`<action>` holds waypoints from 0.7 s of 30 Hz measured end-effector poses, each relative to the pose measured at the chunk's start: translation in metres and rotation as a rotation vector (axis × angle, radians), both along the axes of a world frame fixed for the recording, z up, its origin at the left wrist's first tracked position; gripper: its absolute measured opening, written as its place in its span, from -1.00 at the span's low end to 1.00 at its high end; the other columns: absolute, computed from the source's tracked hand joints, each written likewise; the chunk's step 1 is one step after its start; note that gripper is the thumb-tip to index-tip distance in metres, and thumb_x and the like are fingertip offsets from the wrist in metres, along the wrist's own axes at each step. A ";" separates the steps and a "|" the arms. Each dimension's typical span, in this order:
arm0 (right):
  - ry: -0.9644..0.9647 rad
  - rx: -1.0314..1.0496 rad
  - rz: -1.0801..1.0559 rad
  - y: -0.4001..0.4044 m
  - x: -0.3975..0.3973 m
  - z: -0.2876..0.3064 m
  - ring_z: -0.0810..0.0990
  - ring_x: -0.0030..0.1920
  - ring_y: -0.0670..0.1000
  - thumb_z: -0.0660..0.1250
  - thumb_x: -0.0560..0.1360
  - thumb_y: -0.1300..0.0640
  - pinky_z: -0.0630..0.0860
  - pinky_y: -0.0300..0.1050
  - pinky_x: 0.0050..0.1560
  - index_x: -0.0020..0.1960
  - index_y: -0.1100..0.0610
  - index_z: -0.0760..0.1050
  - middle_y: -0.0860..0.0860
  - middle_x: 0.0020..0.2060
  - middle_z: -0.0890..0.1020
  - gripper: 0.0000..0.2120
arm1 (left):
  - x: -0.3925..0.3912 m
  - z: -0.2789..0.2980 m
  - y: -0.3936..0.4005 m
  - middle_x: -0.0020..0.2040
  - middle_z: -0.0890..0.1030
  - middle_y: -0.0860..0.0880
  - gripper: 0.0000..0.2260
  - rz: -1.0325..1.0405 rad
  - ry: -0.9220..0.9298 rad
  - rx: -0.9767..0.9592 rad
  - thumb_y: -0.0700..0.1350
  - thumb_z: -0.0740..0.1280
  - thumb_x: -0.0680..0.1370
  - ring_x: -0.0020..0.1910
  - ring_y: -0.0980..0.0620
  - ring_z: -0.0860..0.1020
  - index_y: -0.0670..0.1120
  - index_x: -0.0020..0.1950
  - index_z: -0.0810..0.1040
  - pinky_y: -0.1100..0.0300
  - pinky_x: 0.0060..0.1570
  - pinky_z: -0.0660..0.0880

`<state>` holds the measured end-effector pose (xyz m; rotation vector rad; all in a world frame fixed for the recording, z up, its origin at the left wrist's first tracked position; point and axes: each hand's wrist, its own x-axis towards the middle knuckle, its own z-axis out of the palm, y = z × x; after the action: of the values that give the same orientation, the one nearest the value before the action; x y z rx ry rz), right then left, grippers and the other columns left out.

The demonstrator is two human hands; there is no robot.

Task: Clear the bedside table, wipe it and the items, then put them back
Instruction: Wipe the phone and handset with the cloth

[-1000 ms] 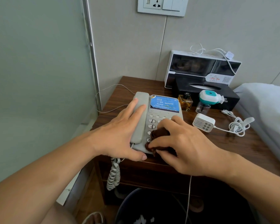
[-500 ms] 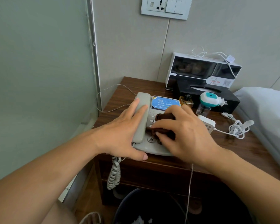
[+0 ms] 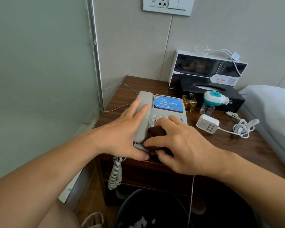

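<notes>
One dark brown crumpled cloth point(image 3: 155, 131) sits in the grip of the right hand point(image 3: 181, 145), whose curled fingers bunch it against the lower keypad of one grey corded desk telephone point(image 3: 169, 112). Directly beside that grip, the left hand point(image 3: 122, 134) lies with straight fingers along the grey handset point(image 3: 143, 116), pressing it into its cradle, its thumb at the phone's near edge. The telephone stands at the front left of the dark wood-grain surface point(image 3: 247, 145), its blue card panel just beyond the right hand's fingertips. One grey coiled cord point(image 3: 116, 175) hangs below the left hand over the surface's front edge.

Beyond the grip and to its right stand one square amber perfume bottle point(image 3: 189, 102) and one teal-and-white plug-in vaporiser point(image 3: 211, 100), close together. Further right lies one white charger block point(image 3: 207, 123) with its one bundled white cable point(image 3: 240, 128). Behind these sit one black tissue box point(image 3: 220, 91) and, behind it against the wall, one white-framed box with dark glossy front point(image 3: 207, 68), a second white cable point(image 3: 224, 52) draped on its top.

Above the surface the grey wall carries one white socket-and-switch plate point(image 3: 167, 4). A frosted glass panel point(image 3: 39, 71) stands left of the left arm, and a white bed point(image 3: 273, 112) borders the surface on the right. Under the arms are one dark bin point(image 3: 171, 211) and one sandal point(image 3: 94, 219) on the floor.
</notes>
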<state>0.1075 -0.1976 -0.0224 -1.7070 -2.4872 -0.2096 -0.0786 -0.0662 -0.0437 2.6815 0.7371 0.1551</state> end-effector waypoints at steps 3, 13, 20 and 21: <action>-0.005 -0.065 0.028 -0.006 0.006 0.003 0.41 -0.05 0.06 0.20 0.51 -0.08 0.50 -0.01 -0.10 0.17 -0.25 0.59 0.00 0.02 0.45 -0.70 | -0.001 -0.002 0.001 0.54 -0.54 0.20 0.35 0.009 -0.010 0.004 0.31 0.62 0.27 0.64 0.14 -0.25 0.11 0.63 -0.39 0.25 0.49 0.08; 0.023 -0.091 0.002 -0.006 0.006 0.004 0.45 -0.04 0.05 0.19 0.51 -0.10 0.52 0.00 -0.08 0.20 -0.25 0.60 -0.03 0.03 0.48 -0.67 | -0.001 0.000 0.000 0.52 -0.56 0.24 0.35 0.005 -0.009 -0.015 0.31 0.61 0.28 0.63 0.14 -0.27 0.11 0.63 -0.41 0.17 0.55 0.10; 0.140 0.036 -0.123 0.006 0.024 0.016 0.52 -0.02 0.04 0.19 0.48 -0.13 0.56 0.03 0.00 0.18 -0.23 0.64 -0.07 -0.02 0.50 -0.64 | -0.002 0.001 0.001 0.49 -0.60 0.26 0.34 0.004 0.011 -0.012 0.35 0.58 0.30 0.62 0.17 -0.30 0.10 0.63 -0.43 0.11 0.59 0.09; 0.140 0.077 -0.141 0.013 0.023 0.013 0.50 -0.04 0.07 0.18 0.49 -0.13 0.56 0.06 -0.04 0.18 -0.21 0.64 -0.04 -0.03 0.49 -0.64 | -0.002 0.001 0.000 0.48 -0.60 0.26 0.34 0.004 0.014 -0.014 0.35 0.58 0.31 0.62 0.17 -0.30 0.10 0.62 -0.43 0.12 0.59 0.10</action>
<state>0.1302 -0.1843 -0.0092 -1.8008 -2.2340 -0.1892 -0.0808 -0.0658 -0.0425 2.6705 0.7452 0.1313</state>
